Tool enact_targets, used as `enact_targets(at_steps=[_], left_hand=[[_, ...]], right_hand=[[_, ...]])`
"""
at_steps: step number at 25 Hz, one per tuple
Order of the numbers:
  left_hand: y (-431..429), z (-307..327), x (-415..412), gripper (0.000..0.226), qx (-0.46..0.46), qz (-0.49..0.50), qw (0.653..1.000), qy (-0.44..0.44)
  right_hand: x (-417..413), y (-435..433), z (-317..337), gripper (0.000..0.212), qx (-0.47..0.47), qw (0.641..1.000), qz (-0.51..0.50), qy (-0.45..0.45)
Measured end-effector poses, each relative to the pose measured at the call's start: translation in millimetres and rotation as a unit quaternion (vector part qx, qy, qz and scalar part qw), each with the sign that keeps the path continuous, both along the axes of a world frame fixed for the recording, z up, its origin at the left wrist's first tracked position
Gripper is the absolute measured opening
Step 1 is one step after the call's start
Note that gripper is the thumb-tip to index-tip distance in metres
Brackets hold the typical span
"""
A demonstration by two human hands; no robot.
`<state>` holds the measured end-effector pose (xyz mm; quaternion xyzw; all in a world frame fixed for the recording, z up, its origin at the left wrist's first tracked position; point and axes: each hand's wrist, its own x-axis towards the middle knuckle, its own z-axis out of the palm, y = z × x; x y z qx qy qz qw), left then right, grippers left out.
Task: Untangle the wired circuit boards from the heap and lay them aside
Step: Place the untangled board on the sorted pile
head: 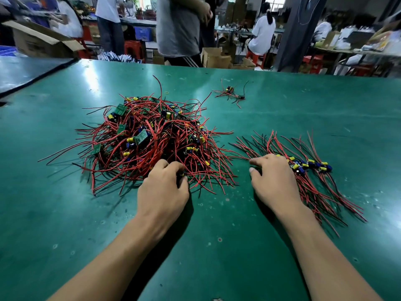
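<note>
1. Your left hand (163, 187) has its grip pinched on a small part at the heap's (147, 135) six o'clock edge.
2. Your right hand (273, 181) lies fingers curled, pressing the sorted boards (308, 165) at three o'clock.
3. Both rest on the green counter (217, 224).

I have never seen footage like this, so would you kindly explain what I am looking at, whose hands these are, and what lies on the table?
There is one picture, from a camera worn on a person's head, looking down at their own bare hands. On the green table lies a tangled heap of small circuit boards with red and black wires. The left hand grips something at the heap's near edge. The right hand rests on a tidier sorted row to the right. A small separate bunch lies farther back. Other people stand or sit behind.
</note>
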<state>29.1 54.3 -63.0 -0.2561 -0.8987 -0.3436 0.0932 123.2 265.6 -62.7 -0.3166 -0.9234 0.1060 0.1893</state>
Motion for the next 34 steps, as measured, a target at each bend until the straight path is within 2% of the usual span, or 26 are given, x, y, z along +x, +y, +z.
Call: enact_targets(at_steps=[7,10,12,14,17,21,29,31,34], left_hand=[[0.3,0.3,1.9,0.008,0.061,-0.041,0.996,0.056],[3.1,1.1,6.2,0.007,0.087,-0.072,0.99,0.084],[4.6,-0.6,8.6,0.008,0.087,-0.091,0.988,0.088],[5.3,-2.7,9.8,0.008,0.07,-0.098,0.989,0.08],[5.1,-4.6,7.1,0.008,0.058,-0.09,0.992,0.063],[5.0,-4.2,6.9,0.009,0.059,-0.093,0.992,0.058],[5.4,-5.7,6.4,0.009,0.059,-0.094,0.992,0.055],[4.9,-5.9,6.1,0.009,0.06,-0.096,0.992,0.058],[4.1,-6.3,4.8,0.007,0.077,-0.093,0.991,0.062]], right_hand=[[0.2,1.3,0.0,0.032,-0.007,1.0,-0.026,-0.005],[0.5,3.2,-0.2,0.028,0.029,0.999,-0.03,0.012],[0.5,3.7,0.0,0.023,0.056,0.998,-0.009,0.029],[-3.0,2.6,-2.7,0.022,0.072,0.997,0.04,-0.007],[-10.7,5.9,-14.2,0.034,0.07,0.992,0.048,-0.088],[-12.1,13.1,-20.6,0.057,0.032,0.99,-0.031,-0.134],[-14.0,10.7,-17.3,0.069,0.022,0.991,-0.071,-0.115],[-14.3,10.9,-16.7,0.065,0.014,0.993,-0.062,-0.097],[-13.1,13.8,-14.4,0.045,0.012,1.0,-0.025,0.003]])
